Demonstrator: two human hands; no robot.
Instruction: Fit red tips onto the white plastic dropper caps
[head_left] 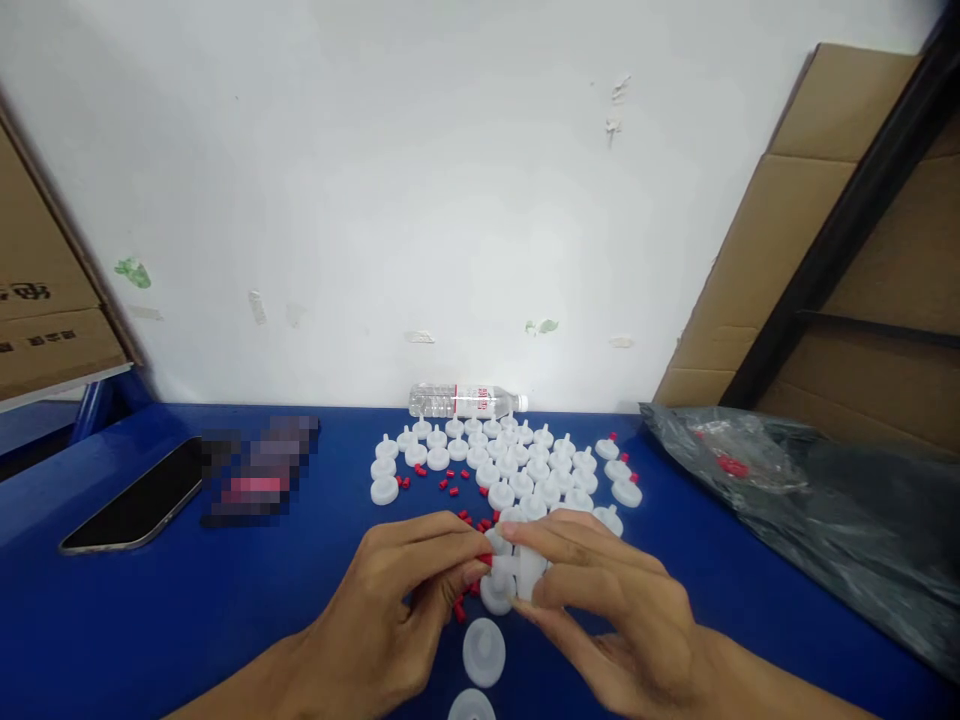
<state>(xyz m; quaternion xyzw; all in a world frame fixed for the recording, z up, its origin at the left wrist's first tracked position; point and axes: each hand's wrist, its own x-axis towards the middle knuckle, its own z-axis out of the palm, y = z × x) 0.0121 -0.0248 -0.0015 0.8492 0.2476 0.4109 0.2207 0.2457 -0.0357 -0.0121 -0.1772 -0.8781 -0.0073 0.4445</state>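
Observation:
My left hand (409,595) pinches a small red cap (486,560) between thumb and fingers. Close against it, my right hand (611,605) grips a white nozzle lid (531,572) by its round base, turned on its side with the spout toward the red cap. The cap is at the spout's tip; whether it is seated there I cannot tell. Beyond both hands, many white nozzle lids (437,457) stand spout up on the blue table, with loose red caps (453,490) scattered among them. Two more lids, one of them a white lid (484,652), lie in front, between my forearms.
A clear plastic bottle (469,401) lies along the wall. On the left are a phone (142,495) and a blurred-out flat item (262,475). Dark plastic sheeting (810,540) with a clear bag (742,460) covers the right side. Cardboard (795,220) leans at the right.

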